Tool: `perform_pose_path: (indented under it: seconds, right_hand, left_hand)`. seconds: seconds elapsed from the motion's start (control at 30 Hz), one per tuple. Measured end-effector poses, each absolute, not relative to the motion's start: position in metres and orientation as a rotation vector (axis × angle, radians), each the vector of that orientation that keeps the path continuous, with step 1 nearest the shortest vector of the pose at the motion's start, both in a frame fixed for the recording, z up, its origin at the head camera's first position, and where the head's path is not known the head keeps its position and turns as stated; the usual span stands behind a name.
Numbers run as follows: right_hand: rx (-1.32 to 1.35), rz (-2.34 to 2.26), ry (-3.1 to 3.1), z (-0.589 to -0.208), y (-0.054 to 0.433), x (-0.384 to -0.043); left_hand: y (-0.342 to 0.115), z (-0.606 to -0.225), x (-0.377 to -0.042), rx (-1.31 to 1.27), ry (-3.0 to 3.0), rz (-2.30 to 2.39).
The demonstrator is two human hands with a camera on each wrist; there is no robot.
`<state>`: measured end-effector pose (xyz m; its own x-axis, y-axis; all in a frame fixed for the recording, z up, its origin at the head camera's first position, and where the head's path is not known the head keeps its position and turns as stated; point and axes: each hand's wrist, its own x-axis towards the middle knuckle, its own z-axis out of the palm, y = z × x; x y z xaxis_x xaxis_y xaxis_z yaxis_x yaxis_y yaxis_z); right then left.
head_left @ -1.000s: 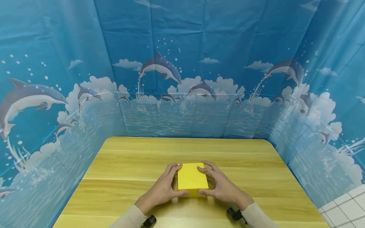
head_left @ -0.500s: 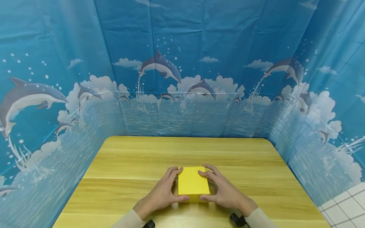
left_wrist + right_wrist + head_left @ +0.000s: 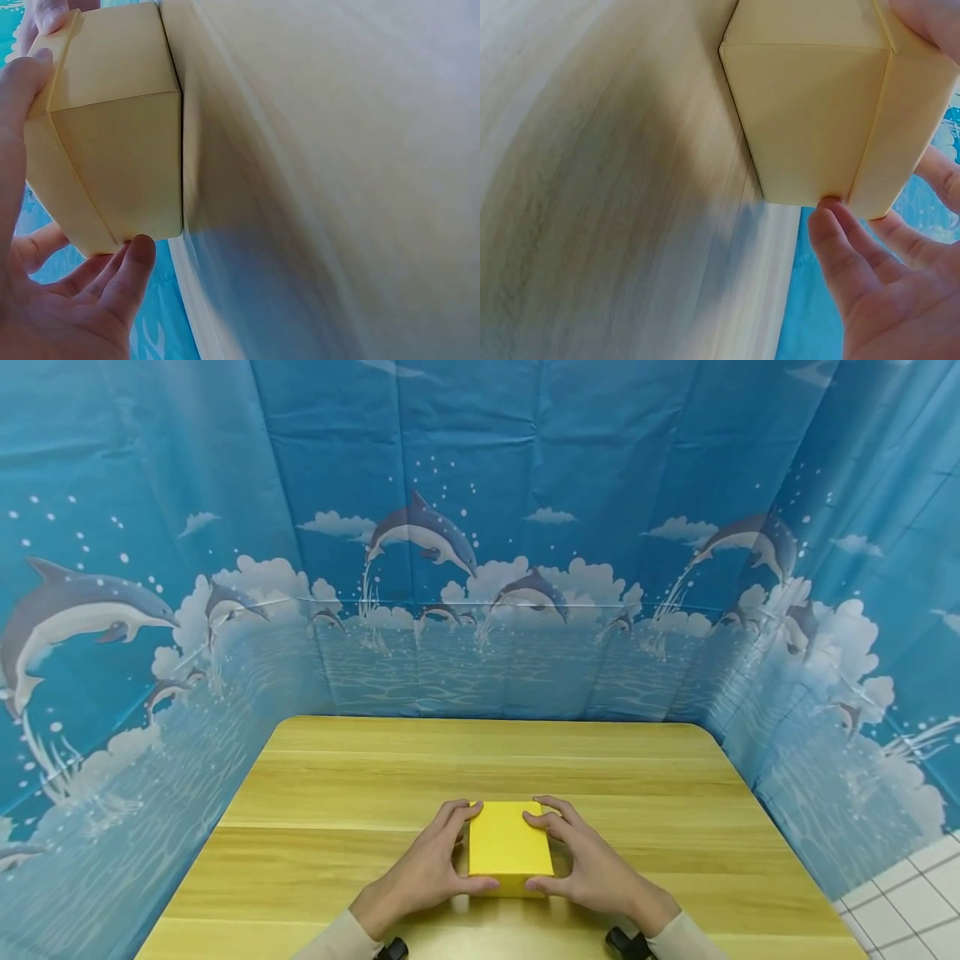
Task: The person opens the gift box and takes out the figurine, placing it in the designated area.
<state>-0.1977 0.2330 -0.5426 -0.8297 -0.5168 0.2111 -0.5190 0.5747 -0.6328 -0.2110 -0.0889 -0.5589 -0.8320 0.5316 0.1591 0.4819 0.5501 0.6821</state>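
Note:
A yellow box (image 3: 510,838) rests on the wooden table in the head view, its flat top facing up. My left hand (image 3: 426,865) grips its left side, thumb at the near face and fingers at the far left corner. On the right, my right hand (image 3: 600,865) holds it in mirror fashion, one finger bent onto the top. The left wrist view shows the box (image 3: 124,157) with a seam running round it near the top, like a lid's edge. In the right wrist view, fingertips (image 3: 829,219) touch the far end of the box near that seam.
The light wooden table (image 3: 315,793) extends to both sides and behind the box. A blue curtain (image 3: 480,668) with printed dolphins encloses the table at the back and sides. White tiles (image 3: 915,893) show at the lower right.
Both hands and the box have slid a little toward the person, mostly in the first half second. The grip looks the same throughout.

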Motion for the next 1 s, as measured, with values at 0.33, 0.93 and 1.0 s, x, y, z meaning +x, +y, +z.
perform_pose_path:
  seconds: [0.33, 0.93, 1.0]
  right_hand:
    - [0.910, 1.127, -2.771, -0.5429, 0.2321, -0.1981]
    - [0.890, 1.105, -2.773, -0.5414, 0.2323, -0.1980]
    - [0.886, 1.112, -2.776, -0.5405, 0.2320, -0.1987]
  left_hand:
    - [-0.0884, -0.5589, -0.2113, 0.872, 2.692, 1.181]
    - [-0.0881, -0.5584, -0.2129, 0.857, 2.651, 1.218]
    - [-0.0879, -0.5582, -0.2142, 0.862, 2.643, 1.229]
